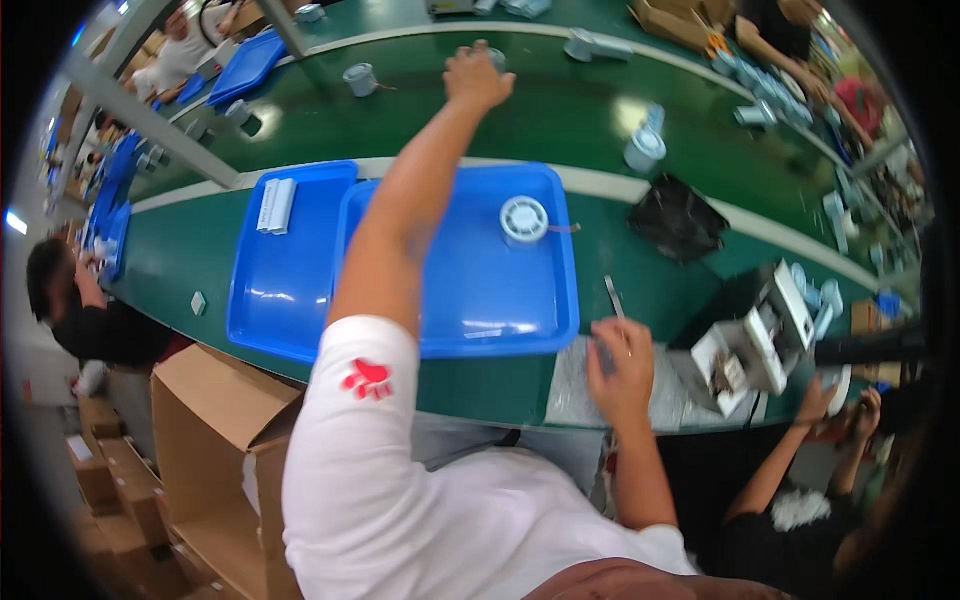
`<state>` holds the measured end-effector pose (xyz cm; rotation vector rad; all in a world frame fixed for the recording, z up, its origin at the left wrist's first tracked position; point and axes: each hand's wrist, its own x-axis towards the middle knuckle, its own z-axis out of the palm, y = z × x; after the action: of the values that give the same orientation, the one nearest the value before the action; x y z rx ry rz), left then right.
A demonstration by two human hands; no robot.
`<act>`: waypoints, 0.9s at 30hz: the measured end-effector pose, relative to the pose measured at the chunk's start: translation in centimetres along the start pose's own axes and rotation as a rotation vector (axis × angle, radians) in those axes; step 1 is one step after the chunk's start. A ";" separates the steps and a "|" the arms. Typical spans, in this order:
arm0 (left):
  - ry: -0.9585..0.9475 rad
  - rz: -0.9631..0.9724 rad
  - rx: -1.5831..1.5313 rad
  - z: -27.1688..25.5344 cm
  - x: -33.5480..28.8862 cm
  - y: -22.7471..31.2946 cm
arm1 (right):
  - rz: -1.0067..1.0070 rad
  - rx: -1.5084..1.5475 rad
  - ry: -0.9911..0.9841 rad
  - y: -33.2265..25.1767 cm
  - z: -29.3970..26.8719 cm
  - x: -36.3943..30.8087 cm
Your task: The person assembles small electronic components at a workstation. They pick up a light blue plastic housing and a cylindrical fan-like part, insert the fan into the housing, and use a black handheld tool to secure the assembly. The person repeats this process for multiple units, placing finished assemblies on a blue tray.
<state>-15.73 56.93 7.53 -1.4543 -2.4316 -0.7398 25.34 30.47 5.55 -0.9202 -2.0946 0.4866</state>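
Note:
My left hand [480, 80] reaches far out over the green belt, fingers and thumb around a small light blue round part [497, 60] that is mostly hidden. My right hand [622, 372] is low over the near table edge, closed on a thin silver tool [613, 296] whose tip points away from me; its exact kind is unclear. Below my left arm is a blue tray [490, 290]. In it sits a light blue round fan housing [524, 218] with a white slotted top and a short reddish wire. My left forearm hides part of the tray.
A second blue tray [280, 300] holds white boxes [277, 206]. Light blue housings [361, 80] stand on the belt [560, 110]. Right of the trays are a black bag [680, 218] and a black-and-white machine [755, 340]. An open carton [215, 450] stands left; co-workers sit both sides.

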 end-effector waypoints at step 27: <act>-0.193 0.368 -0.654 -15.7 -23.6 -7.3 | -0.117 0.009 -0.103 -5.0 4.0 5.3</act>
<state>-11.64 27.98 8.61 -2.2139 -2.0231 -1.4360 17.70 31.01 8.72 -0.7766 -2.2230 0.4916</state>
